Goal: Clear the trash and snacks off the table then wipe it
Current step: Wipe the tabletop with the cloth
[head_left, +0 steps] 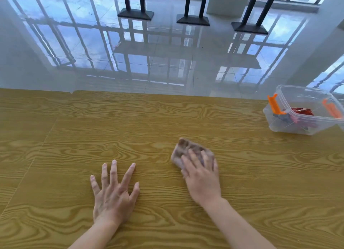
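I get the cloth (pixel 186 150) only as a blur, its near part hidden under the right hand (pixel 202 178), the bin (pixel 279 125) runs off the right edge, and I cannot tell what the red stuff (pixel 302 111) inside it is.

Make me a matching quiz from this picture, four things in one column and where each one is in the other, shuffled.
1 left hand
2 right hand
3 cloth
4 clear plastic bin

A at the table's far right, red wrappers inside
B flat on bare wood, fingers spread
C pressed under fingers
D pressing down on item 3

Pairs: 1-B, 2-D, 3-C, 4-A
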The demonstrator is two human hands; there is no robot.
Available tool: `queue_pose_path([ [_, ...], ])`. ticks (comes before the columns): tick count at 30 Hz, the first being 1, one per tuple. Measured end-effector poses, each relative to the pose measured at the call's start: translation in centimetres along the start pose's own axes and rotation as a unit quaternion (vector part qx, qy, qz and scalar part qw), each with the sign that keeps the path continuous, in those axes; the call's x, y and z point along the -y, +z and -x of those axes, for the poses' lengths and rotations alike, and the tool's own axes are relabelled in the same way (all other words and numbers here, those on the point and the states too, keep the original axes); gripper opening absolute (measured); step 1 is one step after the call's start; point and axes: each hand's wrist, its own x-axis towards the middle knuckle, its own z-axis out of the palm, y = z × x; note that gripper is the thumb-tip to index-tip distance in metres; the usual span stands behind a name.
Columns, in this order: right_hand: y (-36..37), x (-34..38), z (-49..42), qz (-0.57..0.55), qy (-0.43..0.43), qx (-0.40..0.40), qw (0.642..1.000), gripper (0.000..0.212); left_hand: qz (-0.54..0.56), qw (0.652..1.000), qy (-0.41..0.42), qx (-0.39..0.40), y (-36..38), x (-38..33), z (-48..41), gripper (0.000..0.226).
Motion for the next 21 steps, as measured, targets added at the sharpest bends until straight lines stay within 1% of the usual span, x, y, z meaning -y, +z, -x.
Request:
queue_pose_path([
  [2, 0.6, -0.5, 3.1, 0.016, -0.097, 0.006, 0.995, 0.046, 0.001, 1.000, -0.001, 0.000, 0.0, 0.0, 0.0, 0.065],
  [3, 0.6, -1.7, 4.0, 0.026, -0.121, 0.008, 0.992, 0.045, 0.003, 1.000, 0.000, -0.001, 0.1, -0.1, 0.0, 0.065],
  [4, 0.4, -3.2, 4.1, 0.037, -0.120, 0.009, 0.992, 0.046, 0.004, 1.000, 0.000, -0.002, 0.1, -0.1, 0.1, 0.065],
  [5, 0.2, -5.0, 3.5, 0.046, -0.092, 0.005, 0.995, 0.048, 0.004, 1.000, 0.001, -0.004, 0.1, -0.1, 0.0, 0.065],
  [6, -0.1, -6.5, 2.4, 0.051, -0.046, -0.005, 0.998, 0.050, 0.003, 1.000, 0.001, -0.005, 0.1, -0.1, 0.0, 0.065],
  [8, -1.0, -7.9, -1.0, 0.024, 0.079, -0.009, 0.997, 0.052, 0.004, 1.000, 0.003, -0.003, 0.2, -0.1, 0.0, 0.065],
  [9, -1.4, -7.6, -3.1, -0.002, 0.133, -0.009, 0.991, 0.052, 0.005, 1.000, 0.003, -0.004, 0.2, -0.1, 0.0, 0.065],
  [10, -1.7, -6.6, -5.1, -0.028, 0.167, -0.007, 0.986, 0.052, 0.005, 1.000, 0.002, -0.006, 0.2, -0.2, 0.0, 0.065],
  [11, -1.9, -5.1, -6.7, -0.047, 0.181, -0.002, 0.982, 0.052, 0.004, 1.000, 0.001, -0.005, 0.2, -0.1, 0.0, 0.065],
  [12, -1.9, -3.2, -7.6, -0.058, 0.168, 0.006, 0.984, 0.051, 0.003, 1.000, 0.001, -0.004, 0.1, -0.1, 0.0, 0.064],
  [13, -1.7, -1.1, -7.7, -0.057, 0.125, 0.014, 0.990, 0.051, 0.004, 1.000, 0.001, -0.004, 0.1, -0.1, -0.1, 0.064],
  [15, -0.6, 2.6, -5.5, -0.036, -0.010, 0.018, 0.999, 0.050, 0.006, 1.000, 0.000, -0.007, 0.1, 0.0, -0.1, 0.064],
  [17, 0.3, 3.6, -1.5, -0.018, -0.131, 0.031, 0.991, 0.049, 0.008, 1.000, 0.001, -0.007, 0.0, -0.1, 0.0, 0.064],
  [18, 0.3, 2.6, -0.2, -0.006, -0.158, 0.030, 0.987, 0.048, 0.009, 1.000, 0.001, -0.008, 0.0, -0.1, 0.0, 0.064],
  [19, 0.1, 0.9, 0.0, 0.006, -0.161, 0.030, 0.986, 0.049, 0.010, 1.000, 0.001, -0.010, 0.0, -0.1, 0.0, 0.064],
  [20, -0.2, -1.1, -0.6, 0.025, -0.143, 0.026, 0.989, 0.050, 0.012, 1.000, 0.001, -0.009, -0.1, -0.2, -0.1, 0.064],
  [21, -0.5, -3.2, -1.6, 0.040, -0.105, 0.022, 0.993, 0.052, 0.011, 1.000, 0.002, -0.006, -0.1, -0.2, -0.1, 0.064],
])
